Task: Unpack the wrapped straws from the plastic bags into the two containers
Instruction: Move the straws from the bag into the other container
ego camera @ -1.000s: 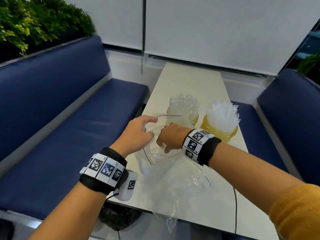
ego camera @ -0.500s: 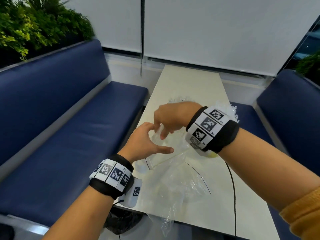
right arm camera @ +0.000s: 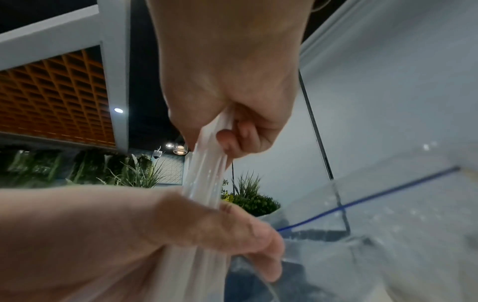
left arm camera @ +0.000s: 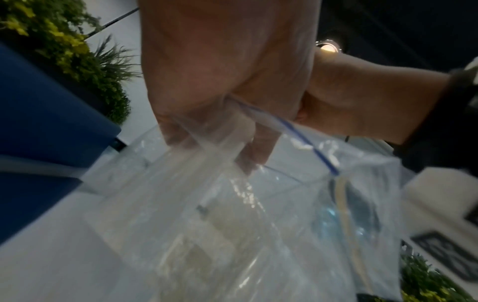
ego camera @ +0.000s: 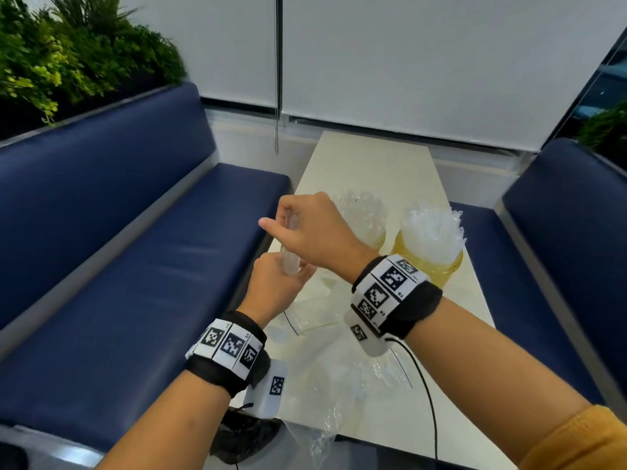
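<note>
Above the bag (ego camera: 325, 310), your right hand (ego camera: 305, 232) grips upright straws (ego camera: 290, 262); left hand (ego camera: 274, 286) pinches the bag; jars (ego camera: 441, 266) toward two o'clock.

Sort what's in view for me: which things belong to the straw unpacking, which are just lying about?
Job:
- wrapped straws, held by right hand and left hand
- plastic bag in the left hand
- two containers

Lying about:
- emptied bags on table
- benches
- plants
</note>
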Demonstrator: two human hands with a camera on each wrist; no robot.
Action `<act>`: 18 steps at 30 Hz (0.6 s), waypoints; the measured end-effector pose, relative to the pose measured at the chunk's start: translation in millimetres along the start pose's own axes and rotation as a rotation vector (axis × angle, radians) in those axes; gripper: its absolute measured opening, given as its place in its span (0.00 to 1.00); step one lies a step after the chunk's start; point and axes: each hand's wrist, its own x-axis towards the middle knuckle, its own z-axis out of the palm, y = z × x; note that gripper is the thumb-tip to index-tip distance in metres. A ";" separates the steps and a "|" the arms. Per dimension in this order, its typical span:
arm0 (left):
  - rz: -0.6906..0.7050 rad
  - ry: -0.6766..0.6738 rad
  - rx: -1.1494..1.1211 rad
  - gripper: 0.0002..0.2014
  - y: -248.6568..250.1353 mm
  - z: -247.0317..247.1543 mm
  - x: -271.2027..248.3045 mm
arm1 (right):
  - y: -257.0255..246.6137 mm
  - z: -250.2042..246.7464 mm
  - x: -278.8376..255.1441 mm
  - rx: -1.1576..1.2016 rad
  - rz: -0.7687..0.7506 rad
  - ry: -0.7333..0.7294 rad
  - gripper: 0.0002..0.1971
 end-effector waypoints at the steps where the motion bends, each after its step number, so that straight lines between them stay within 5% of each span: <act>1: 0.002 -0.011 0.020 0.13 -0.6 -0.3 -0.2 | 1.0 0.6 0.1 -0.003 -0.004 0.007 0.17; 3: -0.008 -0.048 0.056 0.06 -0.6 -3.5 -1.0 | 1.5 -7.8 5.6 -0.004 -0.034 -0.002 0.17; 6: -0.024 -0.086 0.081 0.22 -3.6 -9.7 0.4 | -2.6 -38.9 24.8 -0.015 -0.085 0.050 0.16; 9: -0.035 -0.074 0.126 0.28 -10.9 -17.2 1.4 | -4.7 -88.0 47.9 0.010 -0.100 0.212 0.14; 14: -0.017 -0.041 0.185 0.27 -20.5 -26.0 5.5 | 9.2 -154.1 68.1 -0.223 -0.037 0.466 0.13; 18: 0.011 -0.015 0.199 0.21 -18.7 -31.5 10.9 | 52.3 -141.9 85.3 -0.382 0.071 0.464 0.14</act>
